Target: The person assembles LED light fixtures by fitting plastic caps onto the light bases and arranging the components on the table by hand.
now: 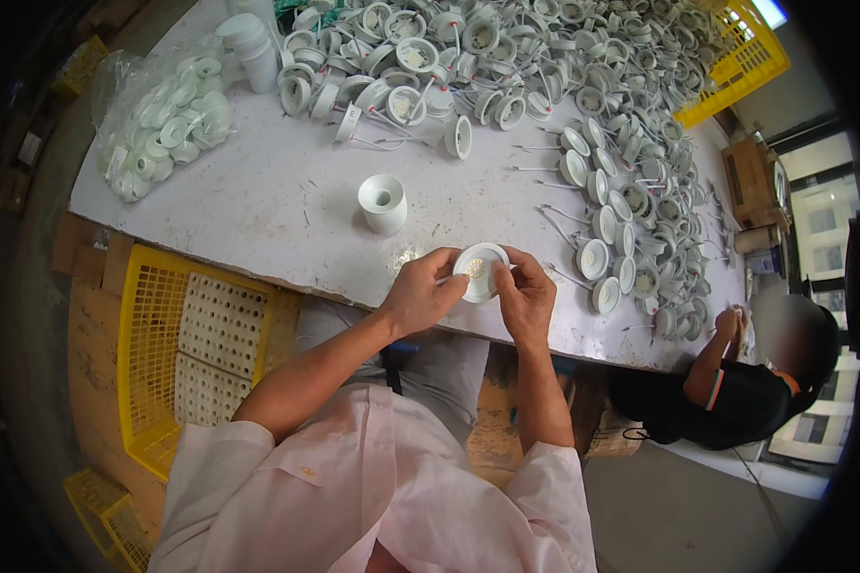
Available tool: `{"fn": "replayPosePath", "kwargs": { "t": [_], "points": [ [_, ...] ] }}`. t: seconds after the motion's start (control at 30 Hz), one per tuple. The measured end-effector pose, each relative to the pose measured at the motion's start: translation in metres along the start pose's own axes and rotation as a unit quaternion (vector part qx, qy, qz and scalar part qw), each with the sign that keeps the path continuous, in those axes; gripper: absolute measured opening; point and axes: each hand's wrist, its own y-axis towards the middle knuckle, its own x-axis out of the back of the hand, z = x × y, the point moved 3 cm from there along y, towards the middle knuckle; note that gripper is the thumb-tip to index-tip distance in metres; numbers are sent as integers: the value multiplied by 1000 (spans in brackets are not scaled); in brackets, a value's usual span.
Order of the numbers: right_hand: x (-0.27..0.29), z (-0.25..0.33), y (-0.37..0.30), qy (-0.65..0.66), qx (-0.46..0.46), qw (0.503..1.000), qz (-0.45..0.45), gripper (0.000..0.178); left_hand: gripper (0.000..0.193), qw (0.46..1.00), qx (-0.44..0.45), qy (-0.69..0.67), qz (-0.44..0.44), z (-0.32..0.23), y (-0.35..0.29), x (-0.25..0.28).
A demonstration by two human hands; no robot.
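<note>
Just over the table's front edge I hold a white round downlight, its open face tilted up toward me. Yellowish LED dots show inside its bowl. My left hand grips the rim on the left, thumb on the inner edge. On the opposite side, my right hand pinches the rim with its thumb over the front. A white cup-shaped fixture with a round hole in its middle stands upright on the table, beyond my left hand. Several downlights with short wires lie in rows to the right of my hands.
A large heap of downlights covers the table's far side. At the left lie a clear bag of white rings and stacked white cups. Yellow crates stand below left and far right. Another person sits at the right.
</note>
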Motion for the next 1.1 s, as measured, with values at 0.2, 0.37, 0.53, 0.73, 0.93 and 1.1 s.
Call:
{"fn": "replayPosePath", "kwargs": {
  "t": [0.2,0.37,0.53,0.73,0.93,1.1],
  "points": [
    [-4,2,-5,-3,6,1000,-9,20,34,999,-12,24,-41,1,-2,0],
    [-7,-1,-8,-5,22,999,-25,18,30,996,-14,61,-60,0,-2,0],
    [-8,-2,-9,-61,65,995,-44,17,29,994,-10,85,-68,-1,-2,0],
    [-15,-1,-9,-30,32,998,-45,16,31,996,33,53,-65,2,-3,4],
    [-14,-11,-8,-17,7,1000,-24,20,34,998,49,30,-38,4,-4,6],
    [-5,-11,-6,-3,-14,1000,-18,32,36,999,30,13,-27,11,-2,8]
  ]
}}
